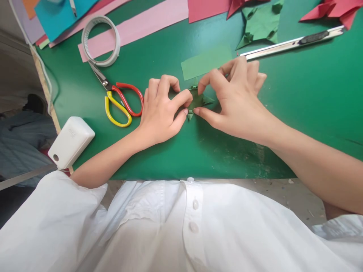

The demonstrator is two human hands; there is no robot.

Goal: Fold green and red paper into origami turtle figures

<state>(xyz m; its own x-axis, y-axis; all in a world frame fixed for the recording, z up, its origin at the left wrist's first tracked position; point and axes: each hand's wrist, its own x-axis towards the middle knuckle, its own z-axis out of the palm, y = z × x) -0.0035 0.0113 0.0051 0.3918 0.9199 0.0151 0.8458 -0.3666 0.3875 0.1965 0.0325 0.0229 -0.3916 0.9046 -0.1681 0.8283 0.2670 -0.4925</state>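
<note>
A small folded green paper piece (197, 100) with pointed corners lies on the green tabletop between my two hands. My left hand (163, 109) has its thumb and index finger closed at the piece's left side. From the right, the thumb and index finger of my right hand (232, 94) curve around it, thumb at the lower edge and index at the upper edge. My fingers cover parts of the folds. Just behind it is a flat light green paper strip (205, 62). Scissors (121, 100) with one red and one yellow handle lie beside my left hand.
A tape roll (115, 56) rests on a pink paper strip (153, 24). A utility knife (292, 43) lies back right, near a larger folded green paper (262, 24) and red folded paper (334, 9). A white box-shaped device (72, 141) sits at the left edge. Blue paper (53, 19) lies back left.
</note>
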